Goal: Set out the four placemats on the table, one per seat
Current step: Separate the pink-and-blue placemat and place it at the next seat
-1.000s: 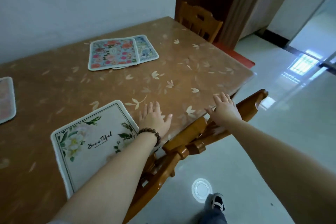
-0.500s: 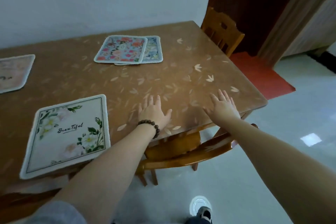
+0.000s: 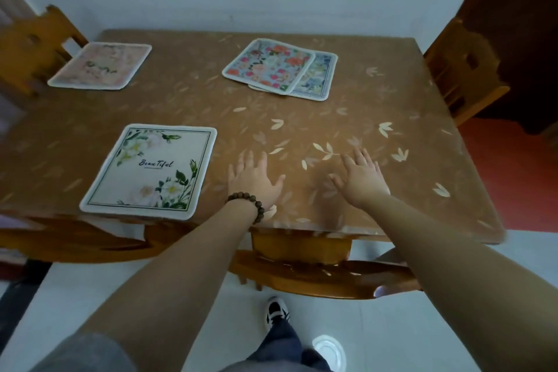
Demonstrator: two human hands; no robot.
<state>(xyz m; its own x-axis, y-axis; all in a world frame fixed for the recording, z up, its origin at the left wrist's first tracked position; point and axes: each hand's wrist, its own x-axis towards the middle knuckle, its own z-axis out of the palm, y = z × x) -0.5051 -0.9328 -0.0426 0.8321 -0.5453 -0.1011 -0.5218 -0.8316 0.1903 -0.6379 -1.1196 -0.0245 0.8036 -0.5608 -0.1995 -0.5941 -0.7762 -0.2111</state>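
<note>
A white placemat with flowers and the word "Beautiful" [image 3: 152, 167] lies at the near left edge of the brown leaf-patterned table [image 3: 347, 118]. A pale pink placemat [image 3: 101, 66] lies at the far left. Two floral placemats overlap at the far middle: a red-flowered one [image 3: 268, 65] on top of a blue one [image 3: 317, 75]. My left hand [image 3: 253, 181], with a bead bracelet at the wrist, rests flat with fingers spread just right of the white mat. My right hand [image 3: 362, 177] rests flat and empty further right.
A wooden chair [image 3: 302, 275] is tucked under the near edge below my hands. More wooden chairs stand at the right end [image 3: 462, 69] and at the far left [image 3: 33, 42]. A white wall runs behind the table. My shoe [image 3: 276, 309] is on the pale floor.
The view has swung left and squared up to the table's near edge, bringing the pink mat and left chair into sight. Both hands stay flat on the table, holding nothing.
</note>
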